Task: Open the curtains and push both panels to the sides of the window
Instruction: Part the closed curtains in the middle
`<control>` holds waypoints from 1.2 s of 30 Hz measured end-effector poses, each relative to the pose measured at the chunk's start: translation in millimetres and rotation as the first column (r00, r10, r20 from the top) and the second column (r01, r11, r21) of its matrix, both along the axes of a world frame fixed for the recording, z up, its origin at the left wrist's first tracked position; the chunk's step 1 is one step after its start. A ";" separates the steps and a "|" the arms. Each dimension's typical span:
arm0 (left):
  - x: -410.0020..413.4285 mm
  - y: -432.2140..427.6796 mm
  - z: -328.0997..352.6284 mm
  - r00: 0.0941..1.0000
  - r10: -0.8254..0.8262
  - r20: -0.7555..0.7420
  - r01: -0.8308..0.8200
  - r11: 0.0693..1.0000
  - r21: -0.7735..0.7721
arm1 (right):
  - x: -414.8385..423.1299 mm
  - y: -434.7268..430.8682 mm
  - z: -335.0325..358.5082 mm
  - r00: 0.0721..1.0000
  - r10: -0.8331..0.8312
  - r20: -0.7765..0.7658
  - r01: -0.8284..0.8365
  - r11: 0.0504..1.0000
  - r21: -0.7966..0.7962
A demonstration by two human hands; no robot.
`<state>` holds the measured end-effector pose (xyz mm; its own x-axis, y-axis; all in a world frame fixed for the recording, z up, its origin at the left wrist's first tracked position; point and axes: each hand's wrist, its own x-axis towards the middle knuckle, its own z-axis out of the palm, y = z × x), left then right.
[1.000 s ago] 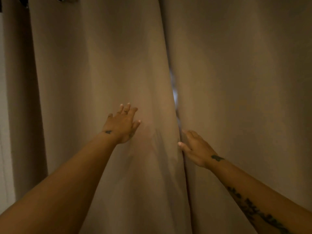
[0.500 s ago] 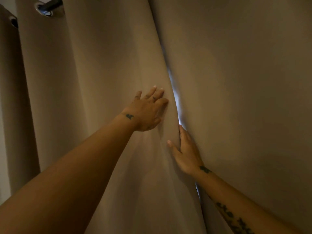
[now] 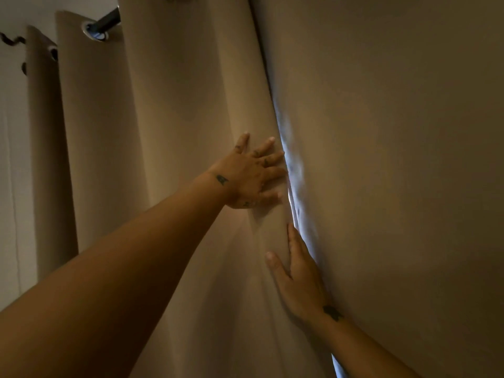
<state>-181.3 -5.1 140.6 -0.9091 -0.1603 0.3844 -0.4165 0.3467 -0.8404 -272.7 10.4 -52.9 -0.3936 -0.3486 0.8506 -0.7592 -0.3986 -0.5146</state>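
Two tan curtain panels hang side by side. The left panel (image 3: 177, 118) falls in folds from a dark rod (image 3: 105, 23); the right panel (image 3: 395, 159) is flat. Between them runs a thin bright gap (image 3: 293, 170) of daylight. My left hand (image 3: 251, 175) lies flat on the left panel with fingers spread, fingertips at the panel's inner edge. My right hand (image 3: 300, 279) is lower, thumb on the left panel, its fingers slipped into the gap behind the right panel's edge and partly hidden.
A pale wall (image 3: 13, 159) shows at the far left beyond the last fold. Metal grommets (image 3: 94, 32) ring the rod at the top of the left panel.
Both hands have moved up and right to the seam. The gap of light has widened a little. The view has tilted up, showing more of the rod.
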 end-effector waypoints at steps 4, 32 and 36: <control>0.8 -6.9 -0.6 1.000 0.001 -0.011 -0.001 1.000 0.027 | 9.1 -9.1 1.1 0.997 -0.070 0.028 0.071 0.997 -0.013; 112.3 -163.3 5.7 0.989 0.122 -0.081 -0.122 0.993 0.005 | 110.7 -148.9 10.8 0.975 -0.179 -0.131 0.162 0.978 -0.130; 136.6 -191.2 4.6 0.988 0.115 -0.103 -0.113 0.993 0.028 | 131.8 -176.4 10.2 0.979 -0.146 -0.142 0.125 0.981 -0.147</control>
<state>-44.6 -196.3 145.2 -0.8396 -0.2702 0.4713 -0.5393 0.3103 -0.7829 -140.9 -166.0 -42.7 -0.2925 -0.1771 0.9397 -0.8758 -0.3449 -0.3376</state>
